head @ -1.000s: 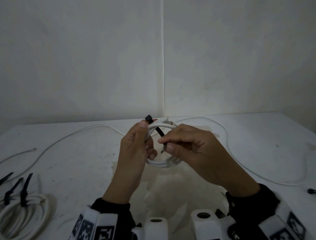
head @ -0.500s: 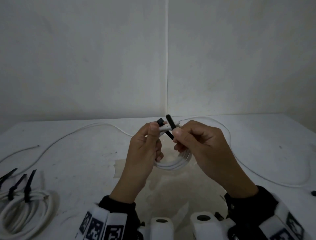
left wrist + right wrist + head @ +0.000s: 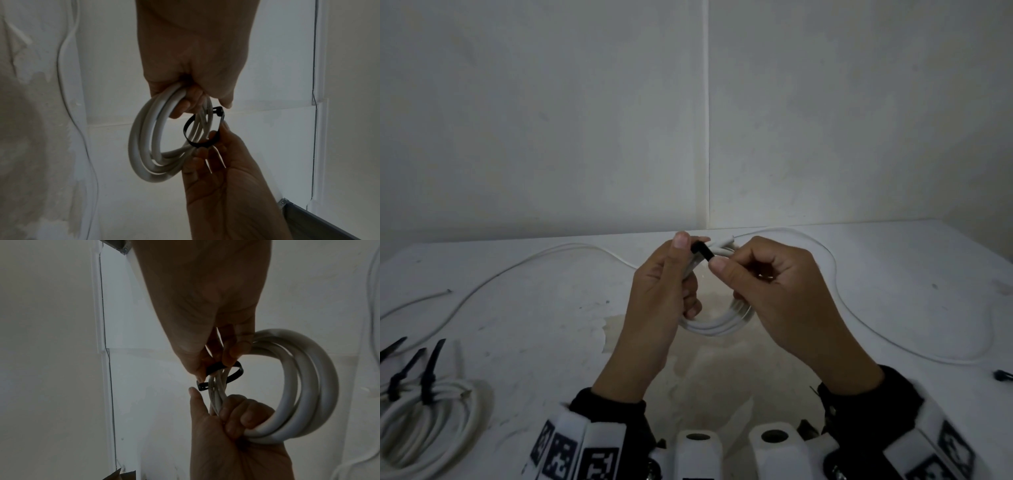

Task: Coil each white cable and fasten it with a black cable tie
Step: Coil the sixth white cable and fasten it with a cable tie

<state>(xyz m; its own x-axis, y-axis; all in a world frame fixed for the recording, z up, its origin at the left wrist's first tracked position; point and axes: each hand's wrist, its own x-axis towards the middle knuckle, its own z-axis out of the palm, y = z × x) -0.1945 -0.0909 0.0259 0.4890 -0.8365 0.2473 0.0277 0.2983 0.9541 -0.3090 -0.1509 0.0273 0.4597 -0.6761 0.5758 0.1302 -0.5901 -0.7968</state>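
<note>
Both hands hold a small white cable coil above the white table. My left hand grips one side of the coil, with its thumb raised beside the head of a black cable tie. My right hand pinches the tie's strap. In the left wrist view the black cable tie loops loosely round the thin strands of the coil. In the right wrist view the strap sits between my right thumb and forefinger, with its head just above my left thumb.
Tied white coils with black tie tails sticking up lie at the near left. Loose white cables run across the table on the left and the right. A black tie lies at the right edge. Walls stand behind the table.
My right hand has brought the tie's strap up from under the coil to the head beside my left thumb. Both hands and the coil have risen slightly.
</note>
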